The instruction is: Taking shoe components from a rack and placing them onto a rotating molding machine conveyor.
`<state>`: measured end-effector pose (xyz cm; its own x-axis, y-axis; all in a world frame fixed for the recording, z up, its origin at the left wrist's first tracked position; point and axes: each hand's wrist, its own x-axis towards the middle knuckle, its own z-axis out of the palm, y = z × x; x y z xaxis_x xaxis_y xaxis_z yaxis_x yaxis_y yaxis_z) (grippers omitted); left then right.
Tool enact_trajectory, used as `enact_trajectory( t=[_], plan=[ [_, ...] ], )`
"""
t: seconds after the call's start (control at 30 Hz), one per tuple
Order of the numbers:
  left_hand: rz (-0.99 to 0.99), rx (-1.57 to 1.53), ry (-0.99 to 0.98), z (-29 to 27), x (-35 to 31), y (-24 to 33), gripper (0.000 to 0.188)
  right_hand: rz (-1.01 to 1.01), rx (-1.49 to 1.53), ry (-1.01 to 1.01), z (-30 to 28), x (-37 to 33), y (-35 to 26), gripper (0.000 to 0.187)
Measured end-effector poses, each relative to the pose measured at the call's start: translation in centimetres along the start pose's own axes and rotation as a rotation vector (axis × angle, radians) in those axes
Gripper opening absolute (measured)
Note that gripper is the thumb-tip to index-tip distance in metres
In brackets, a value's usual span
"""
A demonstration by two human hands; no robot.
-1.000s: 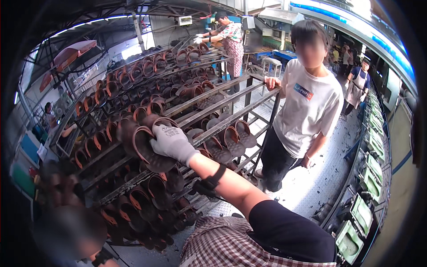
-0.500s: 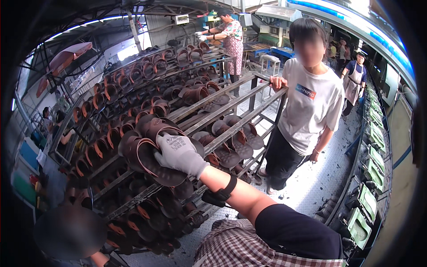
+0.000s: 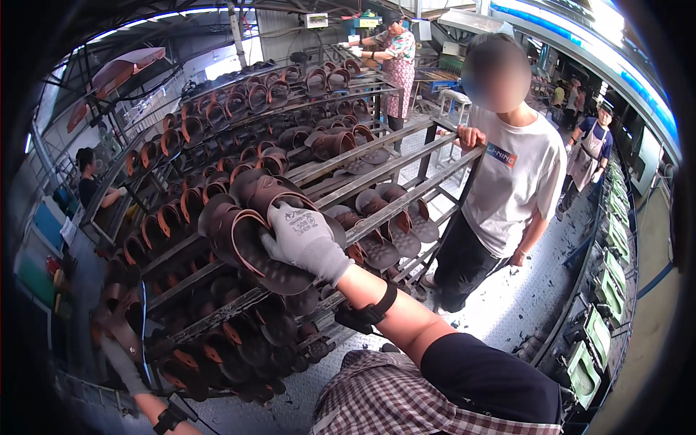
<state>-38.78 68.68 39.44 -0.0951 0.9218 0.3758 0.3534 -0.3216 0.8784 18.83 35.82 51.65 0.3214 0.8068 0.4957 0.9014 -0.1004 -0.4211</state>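
My right hand (image 3: 308,243), in a grey-white knit glove, is closed on a pair of dark brown sandals (image 3: 235,235) with wide straps, at the near edge of the metal rack. Its fingers go in at the straps and are partly hidden. Low at the far left, my left hand (image 3: 125,362), gloved the same way, reaches up to another pair of brown sandals (image 3: 119,312) beside the rack's end. The fingers there are mostly behind the sandals and appear closed on them.
Rows of brown sandals (image 3: 257,98) fill the tiered rack (image 3: 395,192). A person in a white T-shirt (image 3: 515,181) rests a hand on its right end. Green moulds (image 3: 598,333) line a conveyor at the right. People in aprons (image 3: 399,72) stand farther back.
The view has shifted, so the rack sits slightly farther right. My left hand and its sandals now show where a dark blur was. My right hand keeps its hold.
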Motion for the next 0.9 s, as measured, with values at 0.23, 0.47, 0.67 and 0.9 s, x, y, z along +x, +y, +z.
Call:
enact_trajectory(
  t=[0.23,0.47,0.67,0.9],
  plan=[
    [-0.037,-0.124,-0.02,-0.5,0.7,-1.3,0.057,0.007,-0.005,0.016,0.2,-0.2,-0.3,0.043],
    [-0.048,-0.32,-0.02,-0.3,0.7,-0.9,0.053,0.003,-0.049,0.01,0.5,-0.4,-0.6,0.043],
    [-0.008,-0.034,0.015,0.0,-0.4,-0.7,0.046,-0.003,-0.033,0.031,0.9,-0.5,-0.5,0.038],
    [0.16,0.182,0.02,0.8,-3.2,0.9,0.033,-0.157,-0.077,0.239,1.4,-0.9,-0.2,0.034]
  ],
)
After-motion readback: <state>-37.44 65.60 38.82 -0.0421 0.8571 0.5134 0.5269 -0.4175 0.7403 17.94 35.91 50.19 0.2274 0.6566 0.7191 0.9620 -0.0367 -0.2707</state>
